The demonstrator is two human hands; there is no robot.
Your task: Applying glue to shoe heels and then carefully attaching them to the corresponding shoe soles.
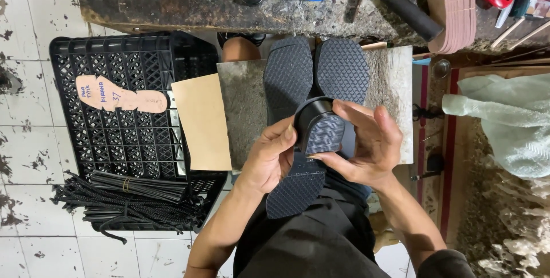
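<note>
Both hands (275, 155) (369, 143) grip black heeled sole (312, 140)

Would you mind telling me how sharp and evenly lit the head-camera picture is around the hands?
Head view: even, soft light; the left hand, right hand and the black heeled sole between them are sharp, tread readable; slight sheen on the heel; dark trousers lose detail.

A black crate (137, 72) holds a tan insole template (121, 98) beside strap bundles (132, 200).
</note>
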